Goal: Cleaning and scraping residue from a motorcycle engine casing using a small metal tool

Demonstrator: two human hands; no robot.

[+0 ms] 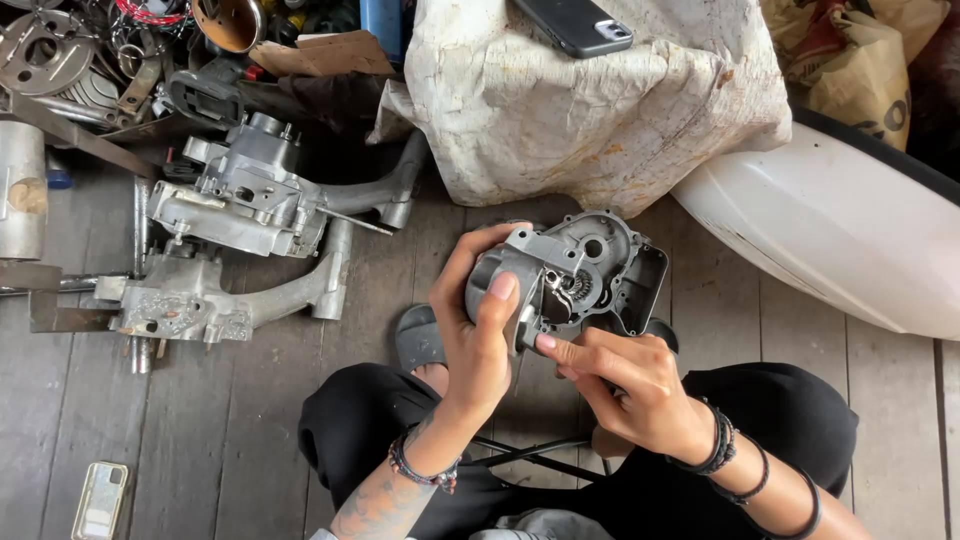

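We hold one grey engine casing (585,268) above our lap: our left hand (478,335) wraps its fingers around its left end, and our right hand (630,385) pinches its lower edge. Two more engine parts (235,200) lie on the wooden floor (250,420), with two phones (575,25) nearby.

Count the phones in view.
2. One dark phone lies on the white sack at the top; another phone lies on the wooden floor, bottom left. Clutter may hide others.
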